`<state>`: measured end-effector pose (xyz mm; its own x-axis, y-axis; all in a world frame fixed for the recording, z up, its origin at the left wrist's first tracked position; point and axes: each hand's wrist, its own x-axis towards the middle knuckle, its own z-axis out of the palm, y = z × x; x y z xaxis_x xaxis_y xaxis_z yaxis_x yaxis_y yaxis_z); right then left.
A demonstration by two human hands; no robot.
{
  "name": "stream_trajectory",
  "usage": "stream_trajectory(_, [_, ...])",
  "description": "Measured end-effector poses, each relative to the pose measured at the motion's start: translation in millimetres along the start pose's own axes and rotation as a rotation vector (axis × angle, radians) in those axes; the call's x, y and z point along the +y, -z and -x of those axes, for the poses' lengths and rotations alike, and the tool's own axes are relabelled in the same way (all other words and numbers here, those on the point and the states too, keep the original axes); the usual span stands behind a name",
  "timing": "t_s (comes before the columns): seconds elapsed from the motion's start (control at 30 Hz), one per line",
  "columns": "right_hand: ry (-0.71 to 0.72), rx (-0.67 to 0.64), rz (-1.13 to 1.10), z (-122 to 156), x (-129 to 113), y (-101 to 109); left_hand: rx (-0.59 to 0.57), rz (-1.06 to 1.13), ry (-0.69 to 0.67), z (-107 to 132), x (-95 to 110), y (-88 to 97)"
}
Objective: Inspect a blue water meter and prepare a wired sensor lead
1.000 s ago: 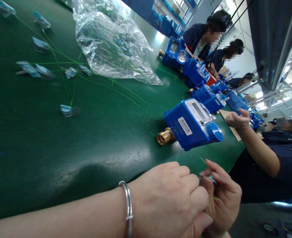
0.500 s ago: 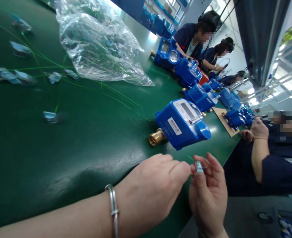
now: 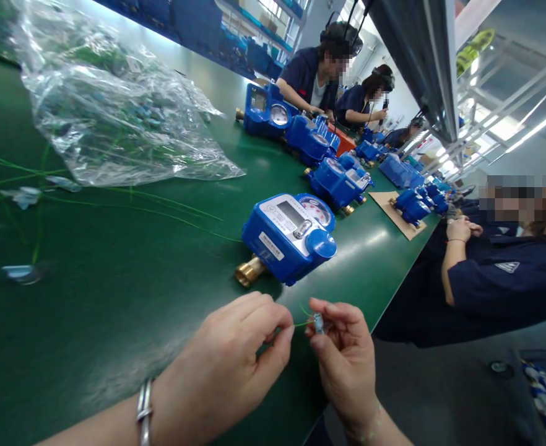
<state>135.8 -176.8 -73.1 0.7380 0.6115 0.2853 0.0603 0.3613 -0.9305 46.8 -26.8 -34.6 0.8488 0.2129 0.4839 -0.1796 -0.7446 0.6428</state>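
My left hand point(image 3: 233, 347), with a silver bracelet at the wrist, pinches a thin green wire point(image 3: 303, 324). The wire runs to a small light-blue wire seal point(image 3: 318, 323), which my right hand point(image 3: 347, 356) grips between thumb and fingers. A loose bit of green wire curls up beside the seal. Just beyond both hands a blue water meter point(image 3: 285, 232) lies tilted on the green tabletop point(image 3: 129, 297). It has a grey display, a barcode label, a round blue cap and a brass fitting point(image 3: 249, 271); neither hand touches it.
A clear plastic bag point(image 3: 115, 118) of seals and green wires lies at the upper left. Near it are loose seals point(image 3: 22, 274). More water meters point(image 3: 266, 111) line the table, some on cardboard point(image 3: 396, 217). A co-worker point(image 3: 500, 266) sits at the right; others work farther back.
My hands have drawn slightly apart, and a short stretch of green wire now shows between them. The view has turned, so the meter and hands sit farther left.
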Motion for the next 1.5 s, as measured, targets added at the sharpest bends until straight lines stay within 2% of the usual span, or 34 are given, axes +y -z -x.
stream_trajectory(0.63, [0.003,0.004,0.019,1,0,-3,-0.001,0.0,-0.022,0,0,2.1])
stream_trajectory(1.0, [0.141,-0.077,0.274,1,-3,-5,-0.051,-0.019,-0.032,1,0,0.9])
stream_trajectory(1.07, [0.11,-0.081,0.255,0,-3,-7,-0.085,0.031,0.032,2,-1,0.0])
stream_trajectory(1.23, [0.041,-0.063,0.184,-4,-5,-9,-0.201,0.335,0.328,-1,0,0.5])
stream_trajectory(1.33, [0.145,-0.133,0.34,-10,-11,-7,-0.288,0.452,0.371,-6,-3,2.2])
stream_trajectory(1.43, [0.332,-0.218,0.519,-18,-16,-7,-0.365,0.494,0.399,-9,-9,3.8])
stream_trajectory(1.5, [0.47,-0.181,0.609,-24,-14,-10,-0.399,0.508,0.429,-9,-15,3.1])
